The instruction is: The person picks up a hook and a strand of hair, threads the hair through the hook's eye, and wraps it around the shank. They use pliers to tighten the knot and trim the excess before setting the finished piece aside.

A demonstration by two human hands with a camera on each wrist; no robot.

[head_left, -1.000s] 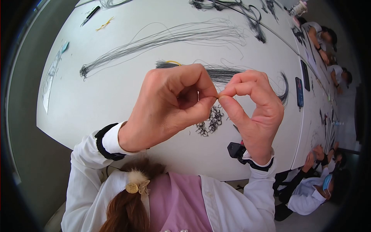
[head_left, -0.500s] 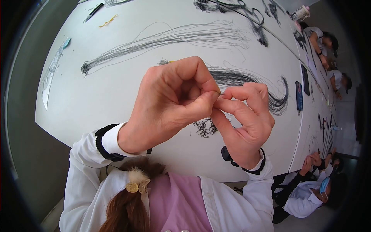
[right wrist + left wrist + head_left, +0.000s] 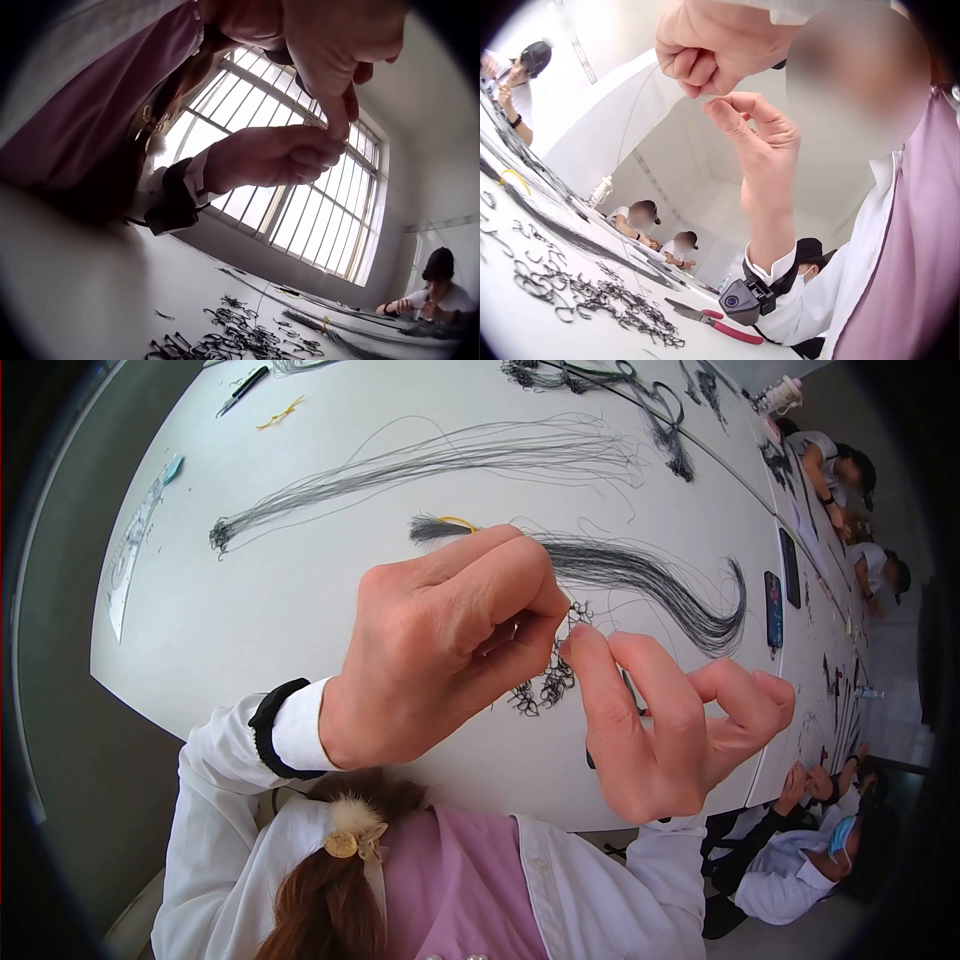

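Where left fingers (image 3: pixel 683 66) pinch, a thread (image 3: pixel 633 105) seemingly hangs below.

The right hand (image 3: pixel 341 45) hung at the top, its fingertips seemingly touching those of the left hand (image 3: pixel 270 159) in the shadow. Below, black hooks (image 3: pixel 232 330) lay scattered on the table (image 3: pixel 82 277), near strands (image 3: pixel 345 343) with a yellow tie (image 3: pixel 325 324). Behind stood a barred window (image 3: pixel 262 97); at far right sat a person (image 3: pixel 442 296) in a dark cap (image 3: pixel 438 262)
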